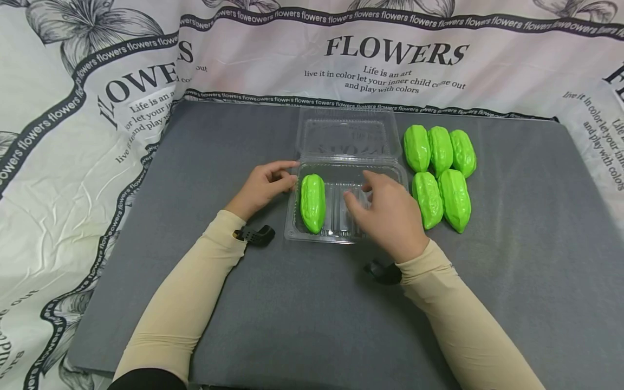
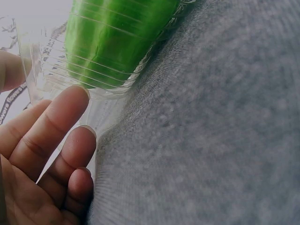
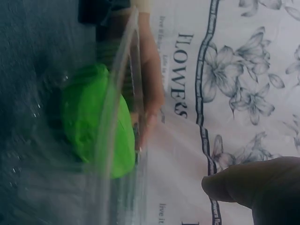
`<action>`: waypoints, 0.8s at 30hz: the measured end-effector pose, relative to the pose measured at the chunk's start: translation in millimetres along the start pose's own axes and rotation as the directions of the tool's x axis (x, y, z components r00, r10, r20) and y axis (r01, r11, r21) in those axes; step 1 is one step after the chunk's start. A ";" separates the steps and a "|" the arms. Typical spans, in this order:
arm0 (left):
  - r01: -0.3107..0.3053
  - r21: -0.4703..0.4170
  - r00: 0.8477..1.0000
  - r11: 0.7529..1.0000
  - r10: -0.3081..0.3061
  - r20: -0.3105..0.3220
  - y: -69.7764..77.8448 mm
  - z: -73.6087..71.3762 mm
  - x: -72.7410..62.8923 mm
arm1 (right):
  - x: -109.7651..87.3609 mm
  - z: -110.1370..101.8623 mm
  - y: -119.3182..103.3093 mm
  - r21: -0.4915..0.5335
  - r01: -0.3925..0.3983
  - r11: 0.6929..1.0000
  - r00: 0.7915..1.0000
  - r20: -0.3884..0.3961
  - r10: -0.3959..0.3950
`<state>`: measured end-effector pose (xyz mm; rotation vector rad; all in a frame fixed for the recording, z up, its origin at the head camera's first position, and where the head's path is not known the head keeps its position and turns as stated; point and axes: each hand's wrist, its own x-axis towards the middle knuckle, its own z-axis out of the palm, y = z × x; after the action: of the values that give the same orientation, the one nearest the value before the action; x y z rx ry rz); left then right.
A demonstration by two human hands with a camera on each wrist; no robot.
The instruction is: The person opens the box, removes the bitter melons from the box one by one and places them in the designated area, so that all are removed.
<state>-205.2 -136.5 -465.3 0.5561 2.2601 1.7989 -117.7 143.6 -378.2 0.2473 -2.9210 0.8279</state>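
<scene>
A clear plastic clamshell box (image 1: 341, 234) lies opened on the table, its lid (image 1: 348, 135) tipped back behind it. One bright green, ridged, glossy fruit (image 1: 313, 205) rests lengthwise in the left part of the box; its ridges show through the wall in the left wrist view. At the box's left side is my left hand (image 1: 265, 187), with fingertips right at the rim and wall and the fingers loosely bent. My right hand (image 1: 390, 214) hovers over the right part of the box, thumb and fingers spread apart, nothing between them.
Several more green ridged fruits (image 1: 441, 150) lie in two rows on the grey table (image 1: 292, 314), just right of the box. A white cloth (image 1: 253, 59) printed with flowers and lettering hangs along the back and left side.
</scene>
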 end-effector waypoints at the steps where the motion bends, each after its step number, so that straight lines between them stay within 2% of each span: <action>1: 0.001 0.001 1.000 1.000 -0.001 0.000 0.3 -0.3 -0.2 | -0.3 2.7 -0.9 -0.001 0.005 1.000 1.000 0.006 -0.005; 7: -0.002 0.012 1.000 1.000 0.002 -0.002 1.5 -1.5 -0.7 | -2.5 14.4 -7.1 -0.019 0.041 0.999 0.998 0.055 -0.040; 17: -0.002 0.016 1.000 1.000 0.002 0.003 2.2 0.3 1.0 | -5.5 21.3 -11.9 -0.048 0.080 0.996 0.986 0.148 -0.072; 24: 0.005 0.021 1.000 1.000 -0.005 0.000 0.8 0.7 0.0 | -3.3 28.6 -19.5 -0.015 0.096 0.995 0.978 0.185 -0.091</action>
<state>-204.8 -135.7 -464.8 0.5542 2.2803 1.7750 -112.3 112.6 -392.9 0.4808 -3.0585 0.7961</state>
